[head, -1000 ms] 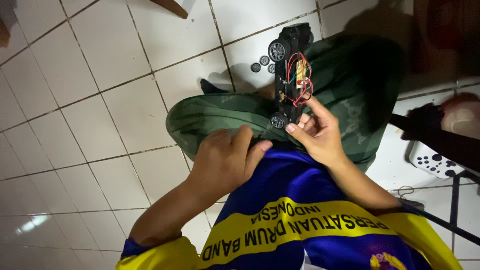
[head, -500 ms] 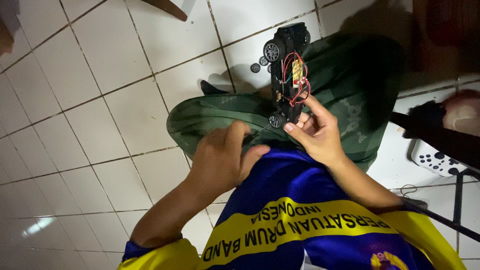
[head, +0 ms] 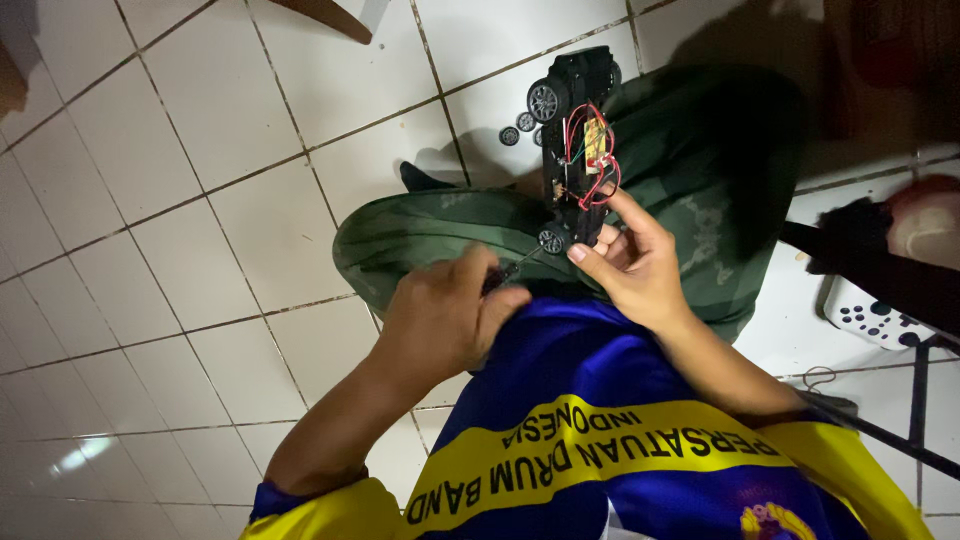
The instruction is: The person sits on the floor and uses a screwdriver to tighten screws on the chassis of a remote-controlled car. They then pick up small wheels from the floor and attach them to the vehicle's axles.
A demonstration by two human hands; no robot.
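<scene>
A black toy car chassis (head: 573,140) with exposed red wires and a small circuit board rests on my green-trousered leg, pointing away from me. My right hand (head: 630,262) grips its near end by the rear wheel. My left hand (head: 445,315) is closed around a thin screwdriver (head: 515,266), its tip pointing at the near wheel of the car.
Two loose small black wheels (head: 517,128) lie on the white tiled floor beside the car. A white game controller (head: 878,315) and a dark bag with straps (head: 880,265) sit at the right. A wooden furniture leg (head: 320,15) shows at the top.
My left hand has shifted slightly toward the car, bringing the screwdriver tip closer to the near wheel. The car and my right hand stay almost still.
</scene>
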